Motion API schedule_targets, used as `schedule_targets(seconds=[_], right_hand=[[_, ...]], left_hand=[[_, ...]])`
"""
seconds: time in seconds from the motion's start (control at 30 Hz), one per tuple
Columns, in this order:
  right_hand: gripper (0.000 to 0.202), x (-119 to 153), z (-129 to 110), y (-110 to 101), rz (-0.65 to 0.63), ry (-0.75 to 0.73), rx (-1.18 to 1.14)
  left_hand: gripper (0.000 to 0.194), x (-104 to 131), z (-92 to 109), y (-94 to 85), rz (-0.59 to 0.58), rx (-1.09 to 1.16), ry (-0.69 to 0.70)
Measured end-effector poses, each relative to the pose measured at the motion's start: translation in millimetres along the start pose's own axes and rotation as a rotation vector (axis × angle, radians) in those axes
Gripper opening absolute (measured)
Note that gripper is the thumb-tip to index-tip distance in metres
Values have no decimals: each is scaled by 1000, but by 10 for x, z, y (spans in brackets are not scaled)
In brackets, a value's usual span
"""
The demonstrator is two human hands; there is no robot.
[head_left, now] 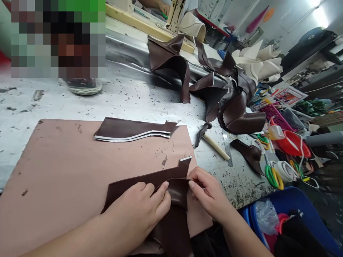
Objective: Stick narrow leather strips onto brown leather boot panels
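Note:
Both hands are pinching the upper edge of a dark brown leather piece (175,225), which hangs in a curve toward my body. My left hand (146,205) grips it near the middle of that edge, thumb on top. At its right corner, the fingertips of my right hand (207,189) are closed on the edge. Beneath and behind lies a second dark brown panel (125,186) with a white strip on its tab; the two edges meet along my fingers. Farther back, another brown panel (128,127) with white strips along its near edge lies on the pinkish board (66,167).
Right of the board lie a hammer (215,146) and a metal ruler (227,151). Brown leather pieces (171,67) are heaped behind, with cream pieces (258,62) beyond. Scissors (273,176) and tape rolls crowd the right edge. A blue bin (292,200) stands below. Another person's hand (164,6) shows at the top.

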State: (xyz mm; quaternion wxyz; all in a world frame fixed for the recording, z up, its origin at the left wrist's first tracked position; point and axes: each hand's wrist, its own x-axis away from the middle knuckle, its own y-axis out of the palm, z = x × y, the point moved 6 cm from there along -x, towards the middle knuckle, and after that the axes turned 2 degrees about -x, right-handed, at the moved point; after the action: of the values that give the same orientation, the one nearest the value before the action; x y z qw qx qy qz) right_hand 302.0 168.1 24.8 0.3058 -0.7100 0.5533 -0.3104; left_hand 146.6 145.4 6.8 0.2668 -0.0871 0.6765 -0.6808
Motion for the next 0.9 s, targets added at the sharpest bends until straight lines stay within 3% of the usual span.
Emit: schedule_targets(seconds=[0.17,0.33,0.5,0.6,0.7,0.8,0.9], right_hand=[[14,3,143,-52,31,44,-58],[7,-55,247,-75,79,164,-105],[5,-95,270,-66,25,159,-70],[11,-161,259,-115,-33,173,14],[14,-289,193,-183,-98,216,252],[8,-448,-59,-159,-88,77,404],[23,-479,-370,127,-231,-160,253]], left_hand=[[49,6,-24,41,-5,-4,30],[41,-54,-59,68,-184,6,66],[34,-143,-27,72,-334,-7,68],[32,-241,19,110,-444,-9,71],[32,-393,86,134,-470,-6,81],[30,-458,147,73,-402,25,50],[23,-221,169,-140,-333,93,-6]])
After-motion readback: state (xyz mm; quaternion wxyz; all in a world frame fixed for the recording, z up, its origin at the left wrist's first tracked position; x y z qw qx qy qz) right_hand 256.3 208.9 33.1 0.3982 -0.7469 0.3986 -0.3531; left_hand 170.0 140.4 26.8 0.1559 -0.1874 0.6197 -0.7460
